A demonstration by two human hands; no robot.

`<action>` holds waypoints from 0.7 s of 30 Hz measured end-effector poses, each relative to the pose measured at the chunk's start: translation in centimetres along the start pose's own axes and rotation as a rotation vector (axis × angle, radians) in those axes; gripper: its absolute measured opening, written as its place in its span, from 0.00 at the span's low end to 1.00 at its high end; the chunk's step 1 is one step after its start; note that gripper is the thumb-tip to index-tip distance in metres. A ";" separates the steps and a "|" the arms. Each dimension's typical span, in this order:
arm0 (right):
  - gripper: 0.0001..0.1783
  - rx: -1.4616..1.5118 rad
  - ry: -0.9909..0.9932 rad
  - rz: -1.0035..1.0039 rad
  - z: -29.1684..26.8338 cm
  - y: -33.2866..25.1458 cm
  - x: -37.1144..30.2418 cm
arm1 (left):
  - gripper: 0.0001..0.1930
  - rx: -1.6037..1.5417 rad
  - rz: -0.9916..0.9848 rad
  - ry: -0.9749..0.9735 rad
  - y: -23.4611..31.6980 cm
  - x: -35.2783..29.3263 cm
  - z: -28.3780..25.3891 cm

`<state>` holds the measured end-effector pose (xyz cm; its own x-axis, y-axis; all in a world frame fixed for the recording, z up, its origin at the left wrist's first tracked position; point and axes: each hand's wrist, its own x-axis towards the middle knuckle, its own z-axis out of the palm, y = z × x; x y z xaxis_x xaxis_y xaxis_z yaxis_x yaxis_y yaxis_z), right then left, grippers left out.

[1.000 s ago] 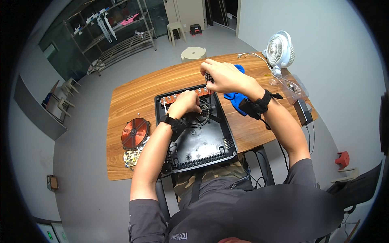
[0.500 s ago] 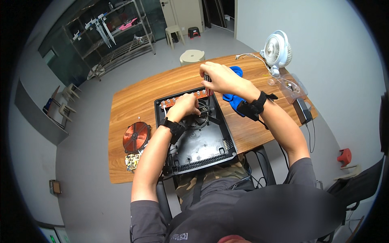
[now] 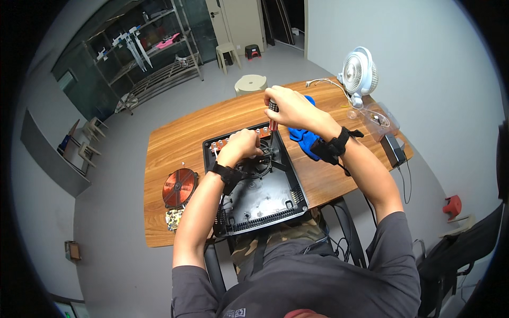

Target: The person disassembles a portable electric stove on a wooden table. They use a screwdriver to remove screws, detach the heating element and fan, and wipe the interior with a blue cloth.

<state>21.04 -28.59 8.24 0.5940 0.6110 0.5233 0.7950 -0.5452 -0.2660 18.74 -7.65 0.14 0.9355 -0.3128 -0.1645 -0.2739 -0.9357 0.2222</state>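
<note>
The open black housing of an induction cooker [image 3: 268, 204] lies on the wooden table, its near end by my lap. A round black cooling fan [image 3: 256, 170] sits in its far half, and an orange circuit strip [image 3: 218, 144] runs along the far edge. My right hand [image 3: 292, 107] grips a screwdriver [image 3: 273, 124] with a red and black handle, held upright, its shaft pointing down at the housing's far right part beside the fan. My left hand [image 3: 241, 148] reaches in next to the fan with fingers bent together; what they pinch, if anything, is hidden.
Left of the housing lie a copper coil disc [image 3: 179, 187] and a small circuit board [image 3: 173, 219]. Blue cloth [image 3: 303, 139] lies to the right. Farther right are a white desk fan [image 3: 358, 73], a clear plastic box [image 3: 383, 125] and a black box with cables [image 3: 393, 150].
The view has shifted slightly. My right hand has tilted a little, and more of the screwdriver's handle and shaft shows. My left hand stays by the fan.
</note>
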 end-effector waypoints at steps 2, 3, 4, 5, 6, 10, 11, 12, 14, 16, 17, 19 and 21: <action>0.14 -0.006 0.010 0.012 -0.1 0.1 -0.2 | 0.11 0.008 -0.014 0.001 1.2 -0.2 -0.6; 0.14 -0.008 0.013 0.021 -0.1 0.1 -0.2 | 0.10 0.025 0.014 0.042 1.3 0.1 -0.3; 0.14 -0.012 0.014 0.030 -0.3 0.2 -0.3 | 0.10 0.003 0.090 0.096 1.2 0.7 0.5; 0.14 -0.010 0.012 0.041 -0.4 0.1 -0.3 | 0.10 -0.019 0.164 0.147 1.2 0.9 1.1; 0.13 -0.008 0.010 0.053 -0.5 0.1 -0.3 | 0.09 -0.043 0.174 0.171 1.3 1.2 1.6; 0.13 -0.003 0.006 0.076 -0.9 0.4 -0.6 | 0.08 -0.037 0.258 0.211 1.9 2.0 2.7; 0.13 -0.005 0.009 0.068 -0.8 0.6 -0.6 | 0.07 -0.031 0.266 0.219 1.9 2.2 2.9; 0.13 -0.006 0.011 0.060 -0.7 0.8 -0.7 | 0.07 -0.024 0.274 0.227 1.9 2.4 3.1; 0.14 0.000 0.020 0.046 -0.5 1.1 -0.9 | 0.06 -0.017 0.295 0.256 1.8 2.7 3.6; 0.13 -0.022 0.017 0.055 -0.7 1.4 -1.2 | 0.05 -0.048 0.278 0.241 1.8 3.5 4.3; 0.13 -0.028 0.013 0.049 -0.6 1.2 -1.0 | 0.04 -0.069 0.268 0.253 1.5 3.8 4.7; 0.12 -0.004 -0.008 0.069 -1.1 1.0 -1.1 | 0.03 -0.077 0.269 0.258 1.8 3.9 4.7; 0.13 0.002 0.015 0.049 -1.3 0.8 -1.1 | 0.04 -0.119 0.306 0.260 1.8 3.4 4.5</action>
<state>20.92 -30.45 8.50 0.6303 0.5748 0.5219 0.7653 -0.5729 -0.2933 20.41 -11.12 -4.32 0.8445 -0.5077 0.1705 -0.5343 -0.7761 0.3350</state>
